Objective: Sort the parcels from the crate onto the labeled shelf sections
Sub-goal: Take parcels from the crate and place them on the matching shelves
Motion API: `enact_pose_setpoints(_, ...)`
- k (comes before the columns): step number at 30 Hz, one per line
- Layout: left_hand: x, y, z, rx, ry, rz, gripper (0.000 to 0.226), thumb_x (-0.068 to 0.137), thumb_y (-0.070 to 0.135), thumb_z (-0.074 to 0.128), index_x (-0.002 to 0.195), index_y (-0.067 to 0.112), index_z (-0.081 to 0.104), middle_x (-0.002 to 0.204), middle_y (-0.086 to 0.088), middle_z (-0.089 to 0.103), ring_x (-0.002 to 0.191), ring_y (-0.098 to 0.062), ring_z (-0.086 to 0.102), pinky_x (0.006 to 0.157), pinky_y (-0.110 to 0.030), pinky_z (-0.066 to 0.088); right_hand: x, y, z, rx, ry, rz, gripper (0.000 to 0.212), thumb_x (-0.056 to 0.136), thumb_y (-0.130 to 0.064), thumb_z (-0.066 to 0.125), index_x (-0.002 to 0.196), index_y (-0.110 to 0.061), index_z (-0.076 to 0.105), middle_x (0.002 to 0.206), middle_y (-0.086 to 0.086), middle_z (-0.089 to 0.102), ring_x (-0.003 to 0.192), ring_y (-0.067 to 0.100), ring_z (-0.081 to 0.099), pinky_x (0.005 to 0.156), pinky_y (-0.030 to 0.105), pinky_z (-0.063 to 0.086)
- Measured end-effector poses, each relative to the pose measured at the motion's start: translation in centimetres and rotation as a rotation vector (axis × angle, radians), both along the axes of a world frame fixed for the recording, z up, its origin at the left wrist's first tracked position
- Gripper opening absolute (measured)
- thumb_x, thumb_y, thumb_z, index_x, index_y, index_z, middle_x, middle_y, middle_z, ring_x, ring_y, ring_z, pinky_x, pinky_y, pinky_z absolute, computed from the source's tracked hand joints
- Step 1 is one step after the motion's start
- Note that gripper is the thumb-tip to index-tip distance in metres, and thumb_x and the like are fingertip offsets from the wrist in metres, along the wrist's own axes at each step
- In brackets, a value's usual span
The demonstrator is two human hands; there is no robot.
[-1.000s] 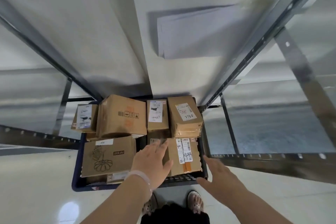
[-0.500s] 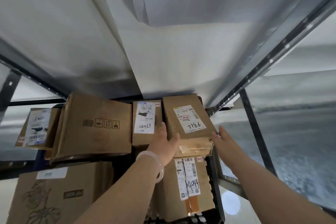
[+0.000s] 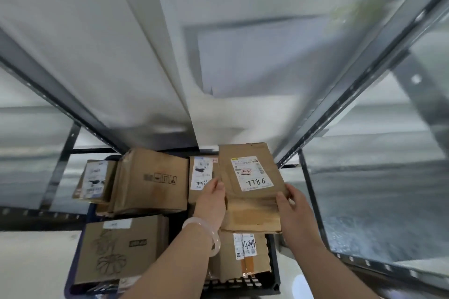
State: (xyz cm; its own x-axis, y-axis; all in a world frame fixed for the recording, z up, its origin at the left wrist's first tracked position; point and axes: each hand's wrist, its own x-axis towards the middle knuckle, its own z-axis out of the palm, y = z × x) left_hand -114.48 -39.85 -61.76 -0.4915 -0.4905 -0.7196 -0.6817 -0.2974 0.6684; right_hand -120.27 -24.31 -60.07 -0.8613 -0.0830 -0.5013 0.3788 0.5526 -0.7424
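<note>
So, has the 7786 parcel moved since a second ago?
Yes. The 7786 parcel, gripped by the left hand and right hand, has lifted toward the person: it now overhangs the 4044 parcel still lying in the crate.

1. One view: head-worn, wide-angle, edges bowed.
2. Faces forward and steeply down, looking onto the crate (image 3: 274,274) from above, close in.
3. Crate sits low-centre in frame. Shelf rails (image 3: 323,126) fan up and outward beyond the crate, blurred.

Both hands (image 3: 211,199) (image 3: 292,206) grip the 7786 parcel (image 3: 251,187) above the crate (image 3: 273,262)
</note>
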Motion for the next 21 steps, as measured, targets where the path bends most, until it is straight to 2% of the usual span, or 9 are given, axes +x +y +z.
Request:
enact_pose_setpoints(1,0.4,0.1,3.0,0.017,0.009,0.033,0.019,0.104,0.03,0.041,0.11,0.041,0.055,0.104,0.005,0.067,0.087,-0.017,0.063,0.071,-0.018,0.057,0.5,-0.1,2.7,0.014,0.034,0.007,0.037,0.098,-0.034,0.049,0.135,-0.03,0.047,0.125,-0.007,0.056,0.109,0.013,0.054,0.091,0.033,0.044)
enact_pose_setpoints(2,0.8,0.1,5.9,0.043,0.017,0.054,0.021,0.103,0.03,0.044,0.1,0.042,0.061,0.093,0.004,0.07,0.08,-0.022,0.065,0.068,-0.021,0.059,0.9,-0.2,5.6,0.026,0.067,0.018,0.035,0.098,-0.036,0.049,0.132,-0.03,0.048,0.121,-0.008,0.056,0.106,0.013,0.054,0.086,0.031,0.043)
enact_pose_setpoints(3,1.3,0.3,8.9,0.064,0.042,0.084,0.022,0.101,0.031,0.049,0.094,0.043,0.065,0.091,0.0,0.073,0.082,-0.027,0.067,0.077,-0.032,0.061,1.2,-0.2,8.6,0.027,0.097,0.027,0.032,0.099,-0.036,0.048,0.13,-0.029,0.049,0.118,-0.009,0.056,0.102,0.012,0.054,0.081,0.029,0.042)
enact_pose_setpoints(5,2.5,0.7,14.6,0.05,0.087,0.116,0.016,0.095,0.036,0.056,0.102,0.044,0.067,0.101,0.002,0.074,0.097,-0.028,0.068,0.091,-0.051,0.055,1.9,-0.3,14.5,0.005,0.149,0.046,0.027,0.099,-0.036,0.047,0.125,-0.028,0.051,0.113,-0.009,0.056,0.097,0.011,0.053,0.074,0.027,0.04)
enact_pose_setpoints(7,3.6,0.8,19.7,0.001,0.137,0.153,0.03,0.09,0.038,0.059,0.119,0.043,0.057,0.108,0.01,0.07,0.1,-0.024,0.066,0.093,-0.05,0.053,2.5,-0.5,20.0,-0.024,0.194,0.065,0.025,0.099,-0.035,0.047,0.121,-0.026,0.054,0.113,-0.008,0.059,0.095,0.011,0.054,0.076,0.028,0.042)
enact_pose_setpoints(10,5.3,0.9,26.7,-0.019,0.242,0.232,0.047,0.085,0.035,0.062,0.129,0.039,0.046,0.111,0.007,0.065,0.101,-0.025,0.065,0.092,-0.049,0.054,3.1,-0.7,27.3,-0.098,0.221,0.066,0.029,0.097,-0.037,0.051,0.123,-0.025,0.056,0.111,-0.007,0.063,0.089,0.009,0.057,0.079,0.03,0.044)
enact_pose_setpoints(15,9.3,0.7,36.2,-0.077,0.445,0.183,0.035,0.095,0.026,0.058,0.124,0.04,0.044,0.115,0.01,0.063,0.107,-0.019,0.061,0.096,-0.047,0.052,6.4,-0.7,36.7,-0.203,0.188,0.122,0.049,0.095,-0.05,0.051,0.138,-0.028,0.047,0.119,-0.004,0.06,0.099,0.016,0.055,0.091,0.035,0.044)
enact_pose_setpoints(18,12.3,0.8,39.5,-0.14,0.522,0.076,0.045,0.097,0.021,0.059,0.135,0.035,0.04,0.114,0.015,0.06,0.103,-0.012,0.06,0.095,-0.042,0.053,9.6,-0.6,39.7,-0.258,0.185,0.079,0.044,0.095,-0.05,0.051,0.134,-0.029,0.051,0.108,-0.005,0.063,0.099,0.021,0.06,0.094,0.043,0.049)
enact_pose_setpoints(21,15.9,-0.5,41.9,-0.075,0.502,0.013,0.07,0.093,0.033,0.065,0.151,0.034,0.025,0.132,0.006,0.053,0.119,-0.024,0.052,0.094,-0.049,0.051,12.7,-0.1,42.1,-0.274,0.246,0.029,0.035,0.095,-0.043,0.054,0.125,-0.026,0.059,0.1,-0.007,0.063,0.094,0.018,0.06,0.093,0.04,0.05)
